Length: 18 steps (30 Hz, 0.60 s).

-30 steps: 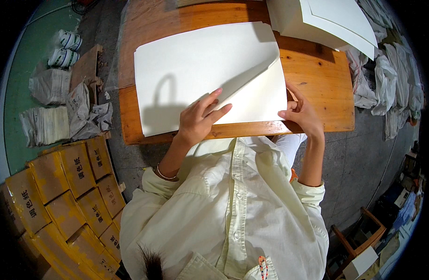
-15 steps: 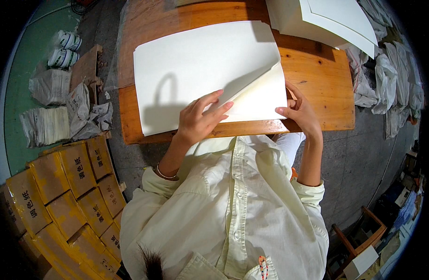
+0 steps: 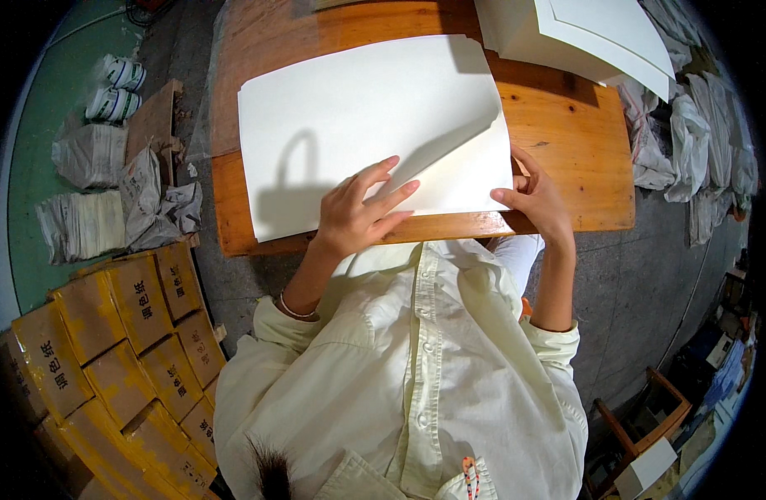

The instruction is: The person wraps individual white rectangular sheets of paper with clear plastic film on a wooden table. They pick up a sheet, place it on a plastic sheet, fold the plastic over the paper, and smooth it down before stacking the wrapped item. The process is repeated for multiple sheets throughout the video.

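Observation:
A stack of large white paper sheets [image 3: 350, 96] lies along the near edge of the wooden table. At its near right part, the top paper is bent back in a diagonal curl [image 3: 450, 154], baring white sheets below. My left hand [image 3: 355, 208] rests against this curl with its fingers spread apart. At the near right corner, my right hand [image 3: 537, 196] pinches the stack's edge, thumb on top and the other fingers beside and partly behind it. How many sheets it grips cannot be seen.
Another pile of white sheets [image 3: 595, 42] overhangs the far right of the wooden table [image 3: 570, 158]. Taped cartons [image 3: 141, 312] are stacked at the lower left. Wrapped bundles [image 3: 83, 225] and tubs [image 3: 112, 104] stand left, plastic bags [image 3: 691, 142] right, a wooden stool [image 3: 650, 417] lower right.
The curled edge has shifted slightly, and its cream-toned underside looks paler now. Both hands keep nearly the same places.

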{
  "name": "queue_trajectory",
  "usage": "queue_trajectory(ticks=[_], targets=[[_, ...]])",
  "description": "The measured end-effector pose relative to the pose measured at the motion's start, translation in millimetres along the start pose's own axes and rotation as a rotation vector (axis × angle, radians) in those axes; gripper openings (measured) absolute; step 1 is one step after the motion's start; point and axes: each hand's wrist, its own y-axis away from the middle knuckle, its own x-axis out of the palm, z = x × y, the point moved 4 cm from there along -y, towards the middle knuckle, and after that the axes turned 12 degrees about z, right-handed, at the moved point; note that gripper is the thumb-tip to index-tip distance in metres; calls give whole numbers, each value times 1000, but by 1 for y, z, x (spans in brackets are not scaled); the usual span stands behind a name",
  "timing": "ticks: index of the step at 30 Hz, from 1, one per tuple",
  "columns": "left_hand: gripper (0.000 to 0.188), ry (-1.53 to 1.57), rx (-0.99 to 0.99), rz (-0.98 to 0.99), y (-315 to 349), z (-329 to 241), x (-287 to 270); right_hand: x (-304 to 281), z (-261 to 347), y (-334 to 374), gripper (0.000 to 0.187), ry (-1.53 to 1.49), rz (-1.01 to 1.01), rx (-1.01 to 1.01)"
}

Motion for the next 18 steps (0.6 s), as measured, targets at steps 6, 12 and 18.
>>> queue_trajectory(ticks=[6, 12, 18], targets=[[39, -59, -36, -69, 8, 10, 7, 3, 11, 4, 76, -35, 62, -51], [39, -51, 4, 91, -2, -3, -4, 3, 8, 4, 72, -62, -6, -10], [43, -51, 15, 86, 2, 0, 1, 8, 15, 11, 62, -13, -98, -33]])
